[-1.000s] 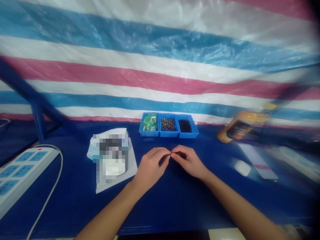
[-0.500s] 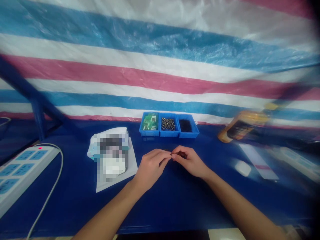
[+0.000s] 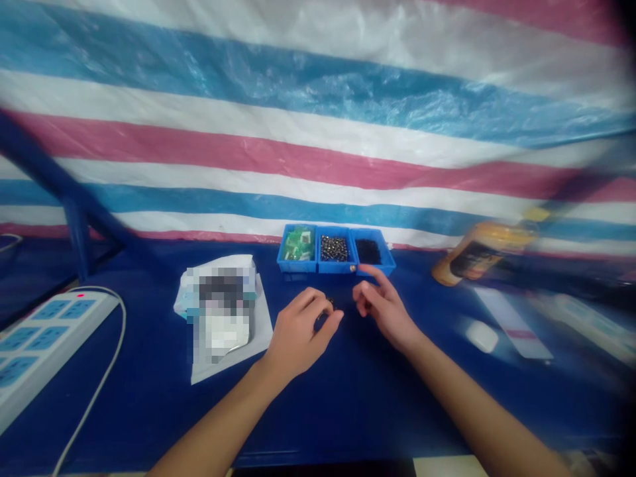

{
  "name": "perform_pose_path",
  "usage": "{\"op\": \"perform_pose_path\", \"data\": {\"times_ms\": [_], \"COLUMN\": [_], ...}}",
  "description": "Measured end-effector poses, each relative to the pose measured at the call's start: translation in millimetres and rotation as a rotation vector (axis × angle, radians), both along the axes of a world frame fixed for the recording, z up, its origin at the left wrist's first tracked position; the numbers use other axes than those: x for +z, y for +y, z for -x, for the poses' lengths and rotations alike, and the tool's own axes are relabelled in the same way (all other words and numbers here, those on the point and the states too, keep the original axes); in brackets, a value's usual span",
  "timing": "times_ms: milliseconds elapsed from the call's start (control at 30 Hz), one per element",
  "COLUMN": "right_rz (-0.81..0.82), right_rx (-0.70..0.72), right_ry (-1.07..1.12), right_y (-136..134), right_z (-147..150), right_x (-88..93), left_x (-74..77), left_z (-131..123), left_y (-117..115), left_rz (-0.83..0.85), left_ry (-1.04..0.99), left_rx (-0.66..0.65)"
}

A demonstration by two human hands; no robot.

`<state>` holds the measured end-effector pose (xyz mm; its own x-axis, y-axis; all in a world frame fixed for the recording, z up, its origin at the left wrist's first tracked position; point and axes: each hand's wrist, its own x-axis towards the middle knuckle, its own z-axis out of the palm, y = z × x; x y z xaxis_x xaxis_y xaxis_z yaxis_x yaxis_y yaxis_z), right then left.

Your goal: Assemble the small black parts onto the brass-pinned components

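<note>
My left hand [image 3: 301, 331] is curled above the blue table, thumb and fingers around a small dark piece with a brassy glint [image 3: 330, 303]; its exact kind is too small to make out. To its right, apart from it, my right hand [image 3: 385, 308] has its index finger stretched toward the bins and the other fingers loosely bent. I see nothing held in it. By that fingertip a tiny shiny round piece [image 3: 352, 268] shows at the bin fronts. The middle blue bin [image 3: 334, 267] holds small metal parts, and the right blue bin [image 3: 377, 269] holds small black parts.
The left blue bin [image 3: 297, 266] contains green-and-white pieces. A partly blurred white packet [image 3: 243, 265] lies on a white sheet [image 3: 263, 331]. Far left is a power strip [image 3: 94, 318] with a white cable [image 3: 106, 377]. A bottle [image 3: 477, 255] and a white case [image 3: 481, 335] stand right.
My hands, whose fingertips met before, have come apart. The right hand's index finger has stretched out toward the bins. My left hand stays in place with the small piece.
</note>
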<state>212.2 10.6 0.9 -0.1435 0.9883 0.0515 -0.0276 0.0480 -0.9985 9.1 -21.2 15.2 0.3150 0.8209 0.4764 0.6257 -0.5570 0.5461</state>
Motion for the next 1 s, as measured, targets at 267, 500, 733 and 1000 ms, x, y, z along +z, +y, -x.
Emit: {"op": "perform_pose_path", "data": {"times_ms": [267, 500, 733, 1000], "right_rz": [-0.360, -0.577, -0.605, -0.598], "right_rx": [0.057, 0.185, 0.184, 0.195], "right_ry": [-0.657, -1.013, -0.980, -0.941], "right_y": [-0.8, -2.9, 0.4, -0.4], "right_z": [0.8, 7.5, 6.3, 5.4], "right_x": [-12.7, -21.2, -26.4, -24.7], "left_x": [-16.8, -22.0, -22.1, -18.8], "left_z": [-0.4, 0.7, 0.1, -1.2], "left_y": [6.2, 5.7, 6.2, 6.1], "left_rz": [0.040, 0.095, 0.088, 0.123], "left_ry": [0.367, 0.453, 0.474, 0.497], "left_rx": [0.230, 0.158, 0.132, 0.141]}}
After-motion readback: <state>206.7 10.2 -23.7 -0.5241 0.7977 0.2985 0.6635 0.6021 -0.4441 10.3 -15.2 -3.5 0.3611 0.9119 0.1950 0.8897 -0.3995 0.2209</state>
